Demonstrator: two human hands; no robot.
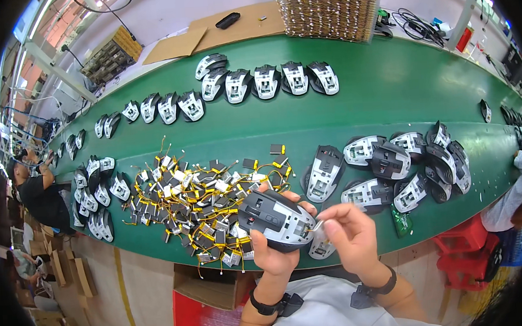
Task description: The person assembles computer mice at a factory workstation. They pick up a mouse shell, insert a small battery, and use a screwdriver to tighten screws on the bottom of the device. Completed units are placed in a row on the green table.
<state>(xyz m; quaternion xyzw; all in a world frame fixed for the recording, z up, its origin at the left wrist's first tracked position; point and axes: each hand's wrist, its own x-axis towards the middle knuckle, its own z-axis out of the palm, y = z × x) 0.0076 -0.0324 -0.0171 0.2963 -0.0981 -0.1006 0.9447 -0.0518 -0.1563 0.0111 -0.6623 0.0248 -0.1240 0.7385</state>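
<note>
My left hand (274,256) is wrapped round a black and grey computer mouse (269,217), its underside turned up, above the table's near edge. At the mouse's right end, the fingers of my right hand (356,236) pinch a small silvery battery (318,224); a short orange wire runs from it toward the mouse. My fingertips partly cover the battery. Just left of the mouse spreads a heap of small batteries (202,193) with yellow tape and thin wires. Partly hidden behind my right hand lies another mouse (321,248).
Several mice (386,160) are piled on the green table (382,90) at right, near a green bag (402,221). Rows of mice (266,82) stand farther back, with a stack of wired parts (327,10) behind. A co-worker (38,191) sits at far left.
</note>
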